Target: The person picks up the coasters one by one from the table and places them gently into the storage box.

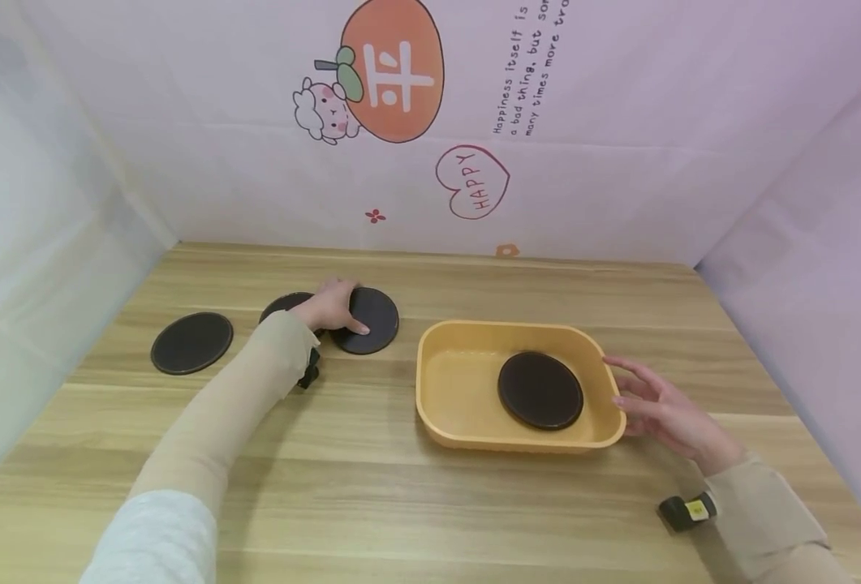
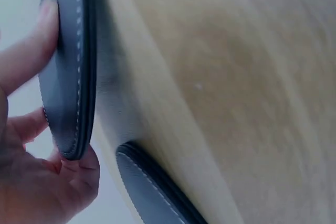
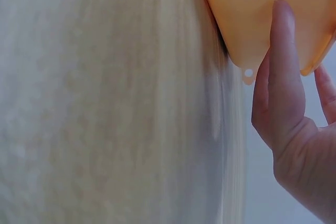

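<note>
My left hand (image 1: 330, 306) pinches a round black coaster (image 1: 375, 320), its thumb on the upper face and its fingers at the edge. White stitching runs round this coaster (image 2: 71, 77) in the left wrist view, where it stands over a shadow on the wood. Partly hidden behind the hand and sleeve is a second black coaster (image 1: 284, 303). My right hand (image 1: 667, 410) touches the right end of a yellow plastic basket (image 1: 459, 389), fairly straight fingers against its outer wall (image 3: 247, 19). Inside the basket, toward its right side, another black coaster (image 1: 540, 390) lies flat.
A further black coaster (image 1: 192, 343) lies at the left of the wooden table (image 1: 342, 503). Behind the table hangs a pale printed cloth (image 1: 583, 186). Dark wrist devices, one a small black unit (image 1: 686, 512), sit by both sleeves.
</note>
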{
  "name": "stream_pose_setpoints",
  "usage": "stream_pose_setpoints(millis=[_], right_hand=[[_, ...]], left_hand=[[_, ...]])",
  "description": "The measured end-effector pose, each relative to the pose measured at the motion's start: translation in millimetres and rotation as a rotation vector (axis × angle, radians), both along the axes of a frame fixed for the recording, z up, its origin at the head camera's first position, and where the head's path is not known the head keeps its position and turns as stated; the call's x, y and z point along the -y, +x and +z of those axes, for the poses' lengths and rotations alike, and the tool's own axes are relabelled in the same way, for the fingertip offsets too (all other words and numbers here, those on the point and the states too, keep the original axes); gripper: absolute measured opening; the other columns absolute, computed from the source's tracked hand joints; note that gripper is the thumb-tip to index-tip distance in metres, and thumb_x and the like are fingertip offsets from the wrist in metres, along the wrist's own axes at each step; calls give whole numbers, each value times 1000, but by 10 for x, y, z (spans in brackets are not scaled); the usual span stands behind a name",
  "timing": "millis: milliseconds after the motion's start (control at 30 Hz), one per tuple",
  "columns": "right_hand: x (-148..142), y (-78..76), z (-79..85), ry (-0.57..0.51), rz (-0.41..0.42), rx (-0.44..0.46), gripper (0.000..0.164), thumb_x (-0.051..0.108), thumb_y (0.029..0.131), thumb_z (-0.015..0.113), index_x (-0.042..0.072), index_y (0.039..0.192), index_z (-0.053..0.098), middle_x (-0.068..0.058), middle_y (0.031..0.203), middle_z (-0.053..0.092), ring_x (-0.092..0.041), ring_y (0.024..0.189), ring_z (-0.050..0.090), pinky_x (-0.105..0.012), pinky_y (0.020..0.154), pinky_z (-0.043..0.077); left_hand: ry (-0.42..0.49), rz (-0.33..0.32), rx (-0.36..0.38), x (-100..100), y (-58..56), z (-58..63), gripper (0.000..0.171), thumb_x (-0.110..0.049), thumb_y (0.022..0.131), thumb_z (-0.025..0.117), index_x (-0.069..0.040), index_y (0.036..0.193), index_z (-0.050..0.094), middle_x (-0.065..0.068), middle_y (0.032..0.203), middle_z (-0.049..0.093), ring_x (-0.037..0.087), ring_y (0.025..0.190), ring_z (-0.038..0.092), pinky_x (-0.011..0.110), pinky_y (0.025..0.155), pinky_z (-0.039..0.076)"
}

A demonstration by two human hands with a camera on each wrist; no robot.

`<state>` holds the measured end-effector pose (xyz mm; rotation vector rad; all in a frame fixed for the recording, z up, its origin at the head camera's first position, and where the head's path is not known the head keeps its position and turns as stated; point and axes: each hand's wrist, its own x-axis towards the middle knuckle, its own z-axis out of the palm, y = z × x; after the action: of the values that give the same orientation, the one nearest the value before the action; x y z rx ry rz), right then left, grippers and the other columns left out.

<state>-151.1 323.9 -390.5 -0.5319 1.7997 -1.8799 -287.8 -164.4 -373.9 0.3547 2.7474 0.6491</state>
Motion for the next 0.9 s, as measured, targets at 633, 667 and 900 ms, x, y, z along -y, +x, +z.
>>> stream_pose_setpoints(millis=[633,667,900], right_hand=[[14,8,-7,4,22,18,55,-6,97,40,29,138,37,7,125,55,-17,105,62,-40,79,57],[13,10,-9,1,22,20,55,-7,97,39,29,138,37,7,125,55,-16,105,62,-40,79,57],[-3,16,20,-13,18,17,55,-7,96,39,29,137,38,6,124,56,-17,104,62,-40,78,57]], left_hand=[[469,182,250,254,347,116,22,-15,100,47,3,110,54,6,92,55,11,76,55,33,79,54],[477,183,264,260,360,126,26,-14,100,47,4,116,53,7,97,56,11,79,55,33,81,54],[554,191,279,254,455,227,42,-13,100,44,9,135,41,26,128,50,16,97,60,30,85,55]])
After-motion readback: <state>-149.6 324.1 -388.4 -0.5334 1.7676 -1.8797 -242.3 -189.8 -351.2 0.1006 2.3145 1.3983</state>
